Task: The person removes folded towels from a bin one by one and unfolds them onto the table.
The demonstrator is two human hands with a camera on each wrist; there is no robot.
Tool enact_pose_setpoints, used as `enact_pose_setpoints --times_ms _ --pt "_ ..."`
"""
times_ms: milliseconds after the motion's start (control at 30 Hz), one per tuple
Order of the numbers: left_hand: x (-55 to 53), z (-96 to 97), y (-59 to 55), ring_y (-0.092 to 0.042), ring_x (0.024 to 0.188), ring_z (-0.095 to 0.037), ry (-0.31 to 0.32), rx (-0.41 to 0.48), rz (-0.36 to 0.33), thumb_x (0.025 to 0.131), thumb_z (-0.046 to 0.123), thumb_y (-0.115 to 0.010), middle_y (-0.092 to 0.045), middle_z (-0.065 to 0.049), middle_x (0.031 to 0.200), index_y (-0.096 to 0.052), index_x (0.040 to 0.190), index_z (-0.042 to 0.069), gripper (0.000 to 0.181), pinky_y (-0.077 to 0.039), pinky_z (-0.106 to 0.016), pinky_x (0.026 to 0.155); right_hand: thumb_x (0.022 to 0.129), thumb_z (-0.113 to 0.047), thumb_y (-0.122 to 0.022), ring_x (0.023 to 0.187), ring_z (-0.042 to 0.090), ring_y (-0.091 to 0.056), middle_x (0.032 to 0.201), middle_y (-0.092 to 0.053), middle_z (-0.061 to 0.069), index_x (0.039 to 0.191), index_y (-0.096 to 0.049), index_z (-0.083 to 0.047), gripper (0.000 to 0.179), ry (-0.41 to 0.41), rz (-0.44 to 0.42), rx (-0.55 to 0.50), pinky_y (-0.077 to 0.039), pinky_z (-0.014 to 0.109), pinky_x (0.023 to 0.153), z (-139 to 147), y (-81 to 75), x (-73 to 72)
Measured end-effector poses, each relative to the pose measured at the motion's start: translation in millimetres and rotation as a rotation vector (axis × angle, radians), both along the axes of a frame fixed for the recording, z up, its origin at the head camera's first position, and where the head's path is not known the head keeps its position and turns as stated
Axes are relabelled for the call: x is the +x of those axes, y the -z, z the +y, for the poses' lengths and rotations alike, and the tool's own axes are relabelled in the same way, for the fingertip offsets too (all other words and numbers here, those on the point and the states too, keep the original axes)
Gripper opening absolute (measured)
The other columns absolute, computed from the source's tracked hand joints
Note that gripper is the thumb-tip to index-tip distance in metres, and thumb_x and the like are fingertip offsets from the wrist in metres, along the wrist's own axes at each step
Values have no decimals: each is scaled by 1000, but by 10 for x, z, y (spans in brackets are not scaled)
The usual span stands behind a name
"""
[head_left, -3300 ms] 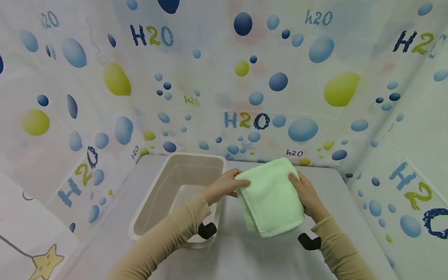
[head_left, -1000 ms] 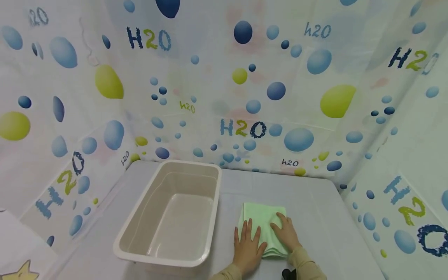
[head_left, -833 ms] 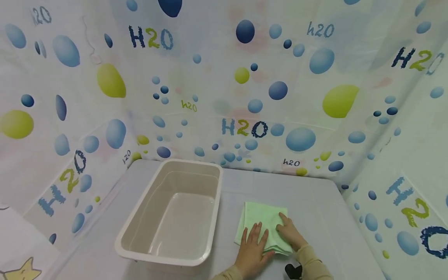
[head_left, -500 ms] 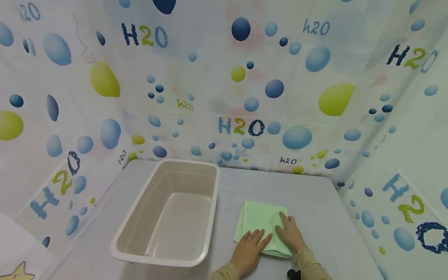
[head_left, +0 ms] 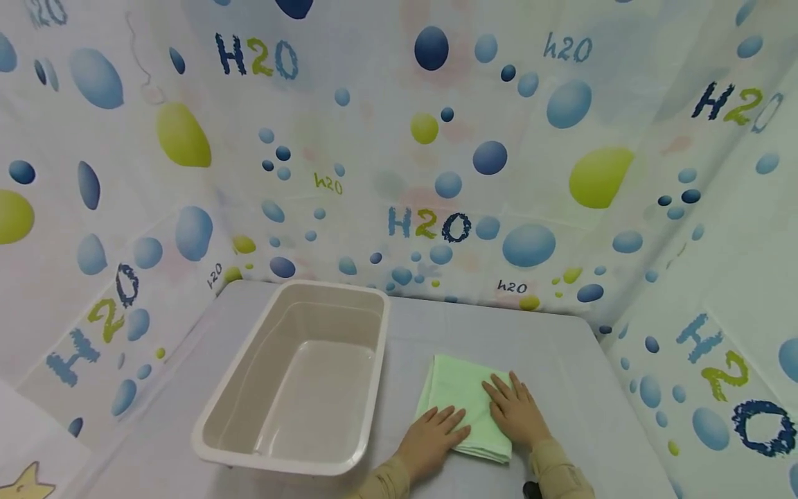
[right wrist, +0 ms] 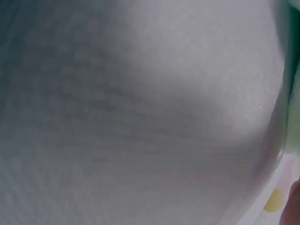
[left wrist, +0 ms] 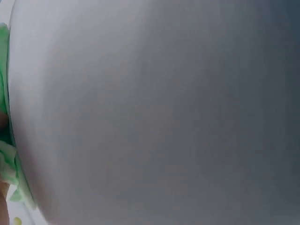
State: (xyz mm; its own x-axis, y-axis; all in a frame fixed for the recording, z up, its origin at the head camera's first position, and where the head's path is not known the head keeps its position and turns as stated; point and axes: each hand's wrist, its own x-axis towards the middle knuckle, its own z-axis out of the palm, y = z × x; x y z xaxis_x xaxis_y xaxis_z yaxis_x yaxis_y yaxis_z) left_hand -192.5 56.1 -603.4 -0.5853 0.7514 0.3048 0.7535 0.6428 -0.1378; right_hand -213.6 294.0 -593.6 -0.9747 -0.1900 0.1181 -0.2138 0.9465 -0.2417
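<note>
A folded light green cloth [head_left: 464,388] lies flat on the table, its layered edges showing at the front. My left hand [head_left: 431,440] rests on its front left part with fingers spread. On the right side of the cloth lies my right hand [head_left: 517,412], its fingers straight and spread over the fabric. Only the cloth's edge [left wrist: 4,79] and a bit of finger show at the left border of the left wrist view. The right wrist view catches a strip of the cloth [right wrist: 294,117] at its right border.
A deep beige plastic basin [head_left: 370,416] stands left of the cloth, with nothing inside. The pale table [head_left: 561,353] runs back to a white curtain [head_left: 349,138] printed with blue and green drops, which also covers both sides.
The cloth, earlier held up in both hands, now lies folded on the table. Lately my left hand has slid a little left, and the right fingers have straightened out over the cloth.
</note>
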Motion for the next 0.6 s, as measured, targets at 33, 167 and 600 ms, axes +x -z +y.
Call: enact_pose_setpoints --times_ms 33,167,600 --pt "-9 -23 -10 -46 131 -12 -9 -18 -5 86 26 -59 -45 10 143 -49 132 39 48 -43 -35 103 96 -31 -47 139 42 -24 146 -42 8 137 -47 -18 43 -1 -1 -1 -21 59 111 9 13 4" --pt "-109 -12 -123 -39 136 -16 -104 -93 -8 84 30 -60 -37 14 148 -48 127 50 49 -37 -44 107 95 -33 -50 138 42 -27 142 -46 11 135 -49 -14 45 11 31 -37 -26 60 108 52 15 9" --pt "-302 221 -474 -14 146 -23 -501 -270 -88 89 42 -51 -17 9 157 -54 118 55 32 -8 -54 113 93 -39 -52 111 38 -51 118 -63 9 122 -60 -11 41 84 39 14 -44 55 90 10 -146 213"
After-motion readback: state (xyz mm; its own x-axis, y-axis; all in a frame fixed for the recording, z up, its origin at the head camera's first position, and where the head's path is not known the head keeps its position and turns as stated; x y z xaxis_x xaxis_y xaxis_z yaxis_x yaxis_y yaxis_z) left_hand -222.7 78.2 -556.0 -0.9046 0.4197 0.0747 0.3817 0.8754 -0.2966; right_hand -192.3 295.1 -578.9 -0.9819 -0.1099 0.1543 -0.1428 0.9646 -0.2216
